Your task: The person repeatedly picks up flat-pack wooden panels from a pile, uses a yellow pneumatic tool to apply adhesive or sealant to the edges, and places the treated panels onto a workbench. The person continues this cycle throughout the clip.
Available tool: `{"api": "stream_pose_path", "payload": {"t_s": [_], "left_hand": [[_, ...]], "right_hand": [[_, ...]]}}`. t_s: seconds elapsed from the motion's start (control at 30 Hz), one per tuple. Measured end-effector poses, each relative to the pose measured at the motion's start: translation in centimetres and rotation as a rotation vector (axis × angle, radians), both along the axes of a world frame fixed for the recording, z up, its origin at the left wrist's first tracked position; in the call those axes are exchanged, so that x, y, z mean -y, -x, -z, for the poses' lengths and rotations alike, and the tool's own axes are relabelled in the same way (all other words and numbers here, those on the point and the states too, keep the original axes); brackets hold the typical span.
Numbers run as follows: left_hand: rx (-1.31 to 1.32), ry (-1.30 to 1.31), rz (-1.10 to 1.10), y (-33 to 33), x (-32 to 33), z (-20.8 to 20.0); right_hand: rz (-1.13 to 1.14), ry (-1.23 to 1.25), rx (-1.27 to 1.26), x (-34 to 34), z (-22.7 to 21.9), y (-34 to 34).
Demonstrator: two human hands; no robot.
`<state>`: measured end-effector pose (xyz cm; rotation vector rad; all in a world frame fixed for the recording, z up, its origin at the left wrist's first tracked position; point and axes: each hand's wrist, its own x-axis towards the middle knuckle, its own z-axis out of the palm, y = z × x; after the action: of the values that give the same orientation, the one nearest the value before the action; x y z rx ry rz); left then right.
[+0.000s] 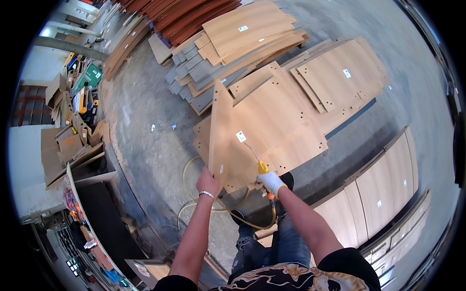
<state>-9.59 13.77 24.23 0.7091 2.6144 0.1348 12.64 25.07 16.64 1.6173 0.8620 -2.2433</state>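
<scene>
Wood-grain panel [223,121] tilted up on edge, yellow air blow gun [262,167] beside it.

The bare left hand [208,183] grips the panel's near end, above a stack of drilled boards [279,119]; the gloved right hand [271,182] is wrapped around the blow gun. If the left grip slackened, the panel could topple — and the hose [274,216] (looped close to the feet) might snag a step. Around lie grey, scuffed concrete floor [141,155], reddish-brown boards [184,22] and heaped cardboard [56,150].
</scene>
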Motion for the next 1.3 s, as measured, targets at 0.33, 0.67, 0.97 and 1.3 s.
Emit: {"api": "stream_pose_path", "payload": {"t_s": [0.33, 0.67, 0.97, 1.3], "left_hand": [[0.177, -0.304, -0.2, 8.7, -9.2, 6.3], [0.038, -0.166, 0.007, 8.0, -3.2, 3.0], [-0.022, -0.291, 0.076, 4.1, -6.8, -0.8], [0.23, -0.975, -0.21, 3.4, -4.8, 0.6]], "right_hand": [[0.155, 0.107, 0.016, 10.0, -1.5, -7.9], [0.312, 0.156, 0.052, 11.0, -1.1, -10.6], [0.276, 0.106, 0.041, 11.2, -0.7, -12.1], [0.315, 0.101, 0.023, 12.0, 0.4, -12.8]]}}
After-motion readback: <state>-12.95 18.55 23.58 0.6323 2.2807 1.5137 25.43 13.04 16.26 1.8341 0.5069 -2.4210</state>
